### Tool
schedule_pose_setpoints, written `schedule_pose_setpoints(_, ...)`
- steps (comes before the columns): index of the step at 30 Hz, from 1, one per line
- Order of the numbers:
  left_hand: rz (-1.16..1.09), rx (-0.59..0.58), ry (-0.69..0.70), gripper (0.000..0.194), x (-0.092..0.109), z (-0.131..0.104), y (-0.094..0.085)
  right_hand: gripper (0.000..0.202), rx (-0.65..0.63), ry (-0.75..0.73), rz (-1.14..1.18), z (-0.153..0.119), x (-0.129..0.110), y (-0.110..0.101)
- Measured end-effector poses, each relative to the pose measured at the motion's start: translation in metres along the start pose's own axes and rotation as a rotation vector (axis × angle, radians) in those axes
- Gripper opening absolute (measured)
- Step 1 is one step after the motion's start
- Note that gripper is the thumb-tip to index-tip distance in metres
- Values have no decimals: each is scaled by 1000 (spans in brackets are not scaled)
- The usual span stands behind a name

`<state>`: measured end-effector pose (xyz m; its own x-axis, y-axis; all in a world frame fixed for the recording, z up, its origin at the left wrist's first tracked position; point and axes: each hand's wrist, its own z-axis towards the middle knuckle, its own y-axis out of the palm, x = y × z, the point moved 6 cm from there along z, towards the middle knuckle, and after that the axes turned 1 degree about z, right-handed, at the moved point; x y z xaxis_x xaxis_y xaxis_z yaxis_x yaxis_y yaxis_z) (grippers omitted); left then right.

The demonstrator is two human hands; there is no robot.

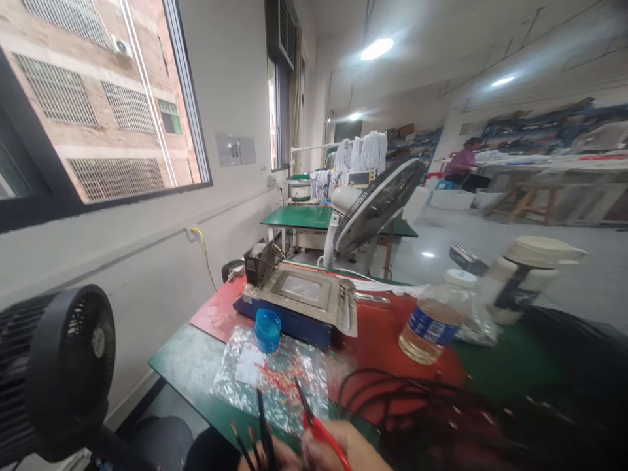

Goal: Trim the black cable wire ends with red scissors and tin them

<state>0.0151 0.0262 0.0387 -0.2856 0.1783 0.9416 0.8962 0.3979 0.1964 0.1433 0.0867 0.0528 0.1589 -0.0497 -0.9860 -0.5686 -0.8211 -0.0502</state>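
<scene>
At the bottom edge, my left hand point(280, 454) is closed around black cables point(265, 428), whose ends stick up with thin coloured wires at their tips. Right beside it, my right hand point(343, 445) grips a red-handled tool point(321, 428) with a dark narrow tip pointing up and left. Just beyond both hands lies a clear plastic bag point(299, 409) strewn with small red and yellow scraps point(279, 379). A blue round container point(267, 331) stands on the bag's far edge.
Behind the bag is a blue-based metal device point(294, 320) with a small fan. Coiled black cables point(392, 386), a bottle of pale liquid point(429, 327) and a jug point(520, 278) occupy the right. A black fan point(59, 373) stands left. A person point(464, 163) sits far back.
</scene>
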Motion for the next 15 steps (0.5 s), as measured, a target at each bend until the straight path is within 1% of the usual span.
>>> schedule_pose_setpoints(2,-32,-25,-27,37,-6,-12,1,51,91,-43,-155,-8,-18,-8)
schedule_pose_setpoints(4,-69,10,17,38,-1,-17,0,42,87,-62,-292,-12,-32,-12)
schedule_pose_setpoints(5,-88,32,26,37,2,-17,-1,39,79,-48,-377,-13,-35,-13)
schedule_pose_setpoints(7,-145,46,-4,32,5,-15,0,35,48,6,-539,-14,-36,-13)
schedule_pose_setpoints(9,-184,44,-24,29,8,-13,2,37,27,36,-655,-14,-33,-11)
schedule_pose_setpoints(11,-185,29,-22,29,9,-11,4,40,20,21,-710,-14,-30,-8)
schedule_pose_setpoints(15,-120,-8,-23,30,6,-9,7,42,10,-21,-743,-13,-28,-4)
